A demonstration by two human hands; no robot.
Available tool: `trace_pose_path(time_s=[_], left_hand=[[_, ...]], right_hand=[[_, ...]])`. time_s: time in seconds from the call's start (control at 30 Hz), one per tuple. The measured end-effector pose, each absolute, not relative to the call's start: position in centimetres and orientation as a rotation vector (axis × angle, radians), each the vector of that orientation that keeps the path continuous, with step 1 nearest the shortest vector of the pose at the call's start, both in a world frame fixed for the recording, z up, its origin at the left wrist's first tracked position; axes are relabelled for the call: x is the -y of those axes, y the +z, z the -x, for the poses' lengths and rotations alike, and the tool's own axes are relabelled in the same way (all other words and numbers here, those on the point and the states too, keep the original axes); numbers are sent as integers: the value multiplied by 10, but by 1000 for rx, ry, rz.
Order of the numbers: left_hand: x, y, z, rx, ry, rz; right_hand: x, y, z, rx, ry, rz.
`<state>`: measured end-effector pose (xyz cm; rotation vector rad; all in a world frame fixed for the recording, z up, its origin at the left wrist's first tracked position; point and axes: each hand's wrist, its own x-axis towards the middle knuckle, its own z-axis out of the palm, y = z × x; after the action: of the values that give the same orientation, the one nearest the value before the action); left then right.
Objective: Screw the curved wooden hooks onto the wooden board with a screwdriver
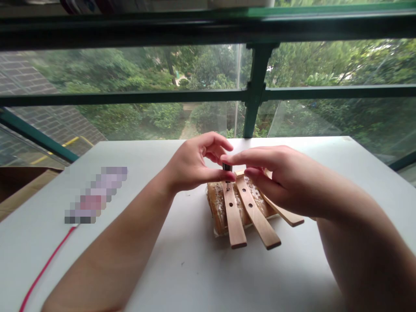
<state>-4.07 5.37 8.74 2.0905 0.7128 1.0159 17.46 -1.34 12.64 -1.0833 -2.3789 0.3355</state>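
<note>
White surface (182, 268): a masked item (100, 193), its writing pixelated, is laid at left.
Right hand (279, 171): half open, index fingertip rested against tool.
Left hand (191, 164): curled, tool lightly pinched.
Brown block (217, 203): crossed by wooden slats (234, 223).
Dark tool (227, 167): held upright on leftmost slat.

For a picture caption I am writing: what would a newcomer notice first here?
The eye would probably fall first on the left hand and right hand, close together at a dark-handled tool near the middle. Just below, pale wooden strips fan out over a brown block on the white table. A red cable curves along the left side.
</note>
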Motion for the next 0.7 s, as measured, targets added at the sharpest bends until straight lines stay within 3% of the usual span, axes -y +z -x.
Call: trace_pose_path(time_s=[0.4, 0.7], left_hand=[[-58, 93, 51, -552, 756, -2108], [-65, 87, 56, -803, 491, -2413]], right_hand=[[9, 122, -178, 2368, 297, 1105], [10, 124, -177, 2384, 206, 1041]])
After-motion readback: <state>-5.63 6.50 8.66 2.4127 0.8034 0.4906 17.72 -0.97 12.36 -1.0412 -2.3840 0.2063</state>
